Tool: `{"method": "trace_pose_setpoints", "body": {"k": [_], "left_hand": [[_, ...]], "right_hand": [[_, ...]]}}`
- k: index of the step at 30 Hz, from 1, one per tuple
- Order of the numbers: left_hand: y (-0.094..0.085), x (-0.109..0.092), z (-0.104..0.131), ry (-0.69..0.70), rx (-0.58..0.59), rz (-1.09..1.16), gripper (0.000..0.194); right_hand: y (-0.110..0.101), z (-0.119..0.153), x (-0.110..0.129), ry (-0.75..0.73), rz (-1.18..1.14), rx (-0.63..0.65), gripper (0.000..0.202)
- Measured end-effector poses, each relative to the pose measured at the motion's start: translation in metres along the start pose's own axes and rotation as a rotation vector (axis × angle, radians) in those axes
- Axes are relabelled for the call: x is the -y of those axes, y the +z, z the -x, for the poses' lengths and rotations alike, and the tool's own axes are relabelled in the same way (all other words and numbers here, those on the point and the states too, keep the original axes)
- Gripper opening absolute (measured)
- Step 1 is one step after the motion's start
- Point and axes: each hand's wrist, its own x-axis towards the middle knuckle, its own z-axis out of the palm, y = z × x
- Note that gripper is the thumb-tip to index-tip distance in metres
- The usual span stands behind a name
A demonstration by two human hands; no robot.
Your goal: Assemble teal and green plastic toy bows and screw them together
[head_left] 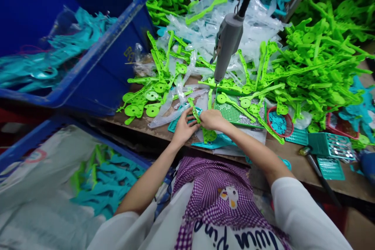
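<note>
Near the bench's front edge, a lime-green plastic arm piece point(193, 106) stands tilted between my two hands. My left hand point(184, 128) has its fingers curled around the lower part of it. From the other side, my right hand point(213, 120) is closed, its fingertips pinched against the same piece; they hide whatever small thing may be there. Just below lies another green piece with a round end point(209, 136), on a teal plastic part point(215, 143). A grey electric screwdriver point(227, 43) hangs point down beyond my hands, above a green tray point(228, 113) of small metal bits.
Green pieces point(316, 58) are heaped at right, around clear plastic parts point(199, 27). A red basket point(288, 125) holds small teal pieces. A hammer-like tool point(319, 172) lies at the right edge. Blue crates point(129, 27) with teal parts stand at left.
</note>
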Motion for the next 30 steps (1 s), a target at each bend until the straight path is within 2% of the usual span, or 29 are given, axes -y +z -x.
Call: {"method": "trace_pose_setpoints", "body": {"k": [3,6,9,14,20,24,30], "left_hand": [[0.000,0.000,0.004,0.003,-0.018,0.031,0.082],[-0.003,-0.003,0.002,-0.058,-0.062,0.087,0.088],[-0.006,-0.008,-0.008,-0.121,-0.121,0.085,0.077],[-0.008,-0.014,-0.028,-0.081,-0.163,-0.029,0.062],[-0.016,-0.008,-0.029,-0.152,-0.101,0.052,0.055],[-0.017,-0.004,-0.028,-0.189,-0.117,0.048,0.054],[-0.016,-0.011,-0.028,-0.241,-0.070,0.087,0.047]], "right_hand": [[0.005,0.008,-0.005,-0.024,-0.013,-0.017,0.028],[0.009,0.015,-0.009,-0.064,-0.073,-0.073,0.029],[0.013,0.018,-0.011,-0.075,-0.104,-0.124,0.027],[0.016,0.017,-0.010,-0.077,-0.092,-0.121,0.026],[0.011,0.015,-0.010,-0.078,-0.082,-0.101,0.026],[0.014,0.017,-0.009,-0.059,-0.079,-0.087,0.024],[0.035,0.029,-0.002,-0.015,-0.140,-0.260,0.030]]}}
